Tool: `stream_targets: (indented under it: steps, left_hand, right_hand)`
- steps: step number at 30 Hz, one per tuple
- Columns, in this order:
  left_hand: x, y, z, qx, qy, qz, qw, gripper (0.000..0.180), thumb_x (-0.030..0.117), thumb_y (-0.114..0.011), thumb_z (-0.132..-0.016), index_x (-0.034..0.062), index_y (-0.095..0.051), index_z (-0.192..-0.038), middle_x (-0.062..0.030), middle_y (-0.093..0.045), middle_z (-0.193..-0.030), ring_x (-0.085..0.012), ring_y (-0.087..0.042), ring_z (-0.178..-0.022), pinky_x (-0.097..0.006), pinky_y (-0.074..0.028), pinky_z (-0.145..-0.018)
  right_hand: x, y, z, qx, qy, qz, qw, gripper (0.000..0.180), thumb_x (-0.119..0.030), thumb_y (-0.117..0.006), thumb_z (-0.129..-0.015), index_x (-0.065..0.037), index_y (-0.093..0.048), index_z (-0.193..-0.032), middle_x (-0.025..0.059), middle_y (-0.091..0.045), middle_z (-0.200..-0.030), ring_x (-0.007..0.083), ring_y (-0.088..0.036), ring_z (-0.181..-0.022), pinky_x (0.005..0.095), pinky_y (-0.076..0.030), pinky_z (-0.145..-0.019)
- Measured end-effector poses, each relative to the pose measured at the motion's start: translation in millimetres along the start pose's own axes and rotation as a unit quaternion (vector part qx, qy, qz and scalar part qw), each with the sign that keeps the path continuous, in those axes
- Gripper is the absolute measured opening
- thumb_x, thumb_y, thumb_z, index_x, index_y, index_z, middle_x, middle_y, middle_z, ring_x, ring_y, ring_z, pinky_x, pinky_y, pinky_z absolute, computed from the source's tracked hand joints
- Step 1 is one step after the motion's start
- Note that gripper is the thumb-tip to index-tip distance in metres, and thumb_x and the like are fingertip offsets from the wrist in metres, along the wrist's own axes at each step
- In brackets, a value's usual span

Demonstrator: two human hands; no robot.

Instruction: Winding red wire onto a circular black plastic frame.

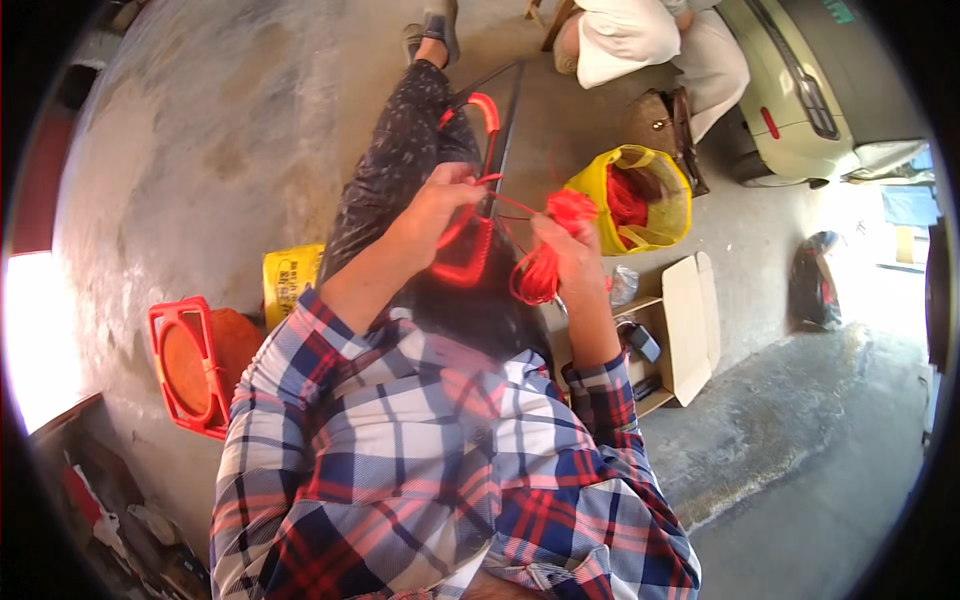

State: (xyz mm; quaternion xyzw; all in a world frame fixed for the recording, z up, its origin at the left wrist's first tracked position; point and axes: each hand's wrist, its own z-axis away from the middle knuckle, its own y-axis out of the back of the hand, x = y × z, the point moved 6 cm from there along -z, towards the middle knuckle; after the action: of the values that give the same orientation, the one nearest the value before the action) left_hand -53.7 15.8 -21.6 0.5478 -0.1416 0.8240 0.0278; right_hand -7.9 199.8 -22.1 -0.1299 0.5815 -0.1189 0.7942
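My left hand point(445, 195) is closed, its thumb and fingers pinching a red cord over my lap. From there the cord runs across to my right hand point(572, 252), which is closed around a looped bundle of red cord point(540, 278). Between my hands and below them lies a dark, thin-edged frame point(512, 110) with red, cord-wrapped curved handles point(462, 272). One handle curves up beyond my left hand; the other lies near my knees. What my left palm covers is hidden.
Right of my hands stands a yellow bag point(655, 165) with red material inside. An open cardboard box point(690, 330) sits nearer. At left are a red plastic stool point(185, 350) and a yellow package point(290, 280). Another person point(630, 45) sits ahead, beside a brown handbag point(655, 120) and a parked vehicle point(800, 110).
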Motion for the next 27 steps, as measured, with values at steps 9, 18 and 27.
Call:
stream_targets:
  steps: [9,18,27]
  left_hand:
    - [-29,-22,-13,-0.011,0.111,0.141,0.984,0.03,0.01,-0.054,-0.079,0.0,-0.054,-0.107,-0.0043,-0.055,-0.087,-0.0136,-0.052,-0.081,-0.025,-0.041,-0.079]
    - [-9,-21,0,-0.01,0.073,0.138,0.988,0.039,0.015,-0.062,-0.08,-0.0009,-0.049,-0.113,-0.0051,-0.054,-0.094,-0.015,-0.05,-0.085,-0.025,-0.037,-0.086]
    - [69,-83,83,-0.111,-0.321,-0.376,0.862,0.046,0.023,-0.067,-0.082,0.0003,-0.052,-0.119,-0.0175,-0.057,-0.112,-0.0307,-0.053,-0.107,-0.039,-0.039,-0.096]
  right_hand:
    - [-77,44,91,0.096,0.112,0.057,0.987,0.006,-0.001,-0.063,-0.078,-0.001,-0.059,-0.082,0.0029,-0.054,-0.065,0.0115,-0.05,-0.056,0.0246,-0.038,-0.051]
    - [-45,114,66,0.254,0.039,0.058,0.965,0.019,-0.019,-0.057,-0.089,0.0,-0.06,-0.088,0.0025,-0.05,-0.066,0.0101,-0.049,-0.057,0.0257,-0.04,-0.05]
    - [-75,-35,50,-0.038,0.285,0.233,0.929,0.038,-0.027,-0.049,-0.095,0.001,-0.059,-0.119,0.0105,-0.052,-0.124,0.0184,-0.052,-0.108,0.0335,-0.041,-0.094]
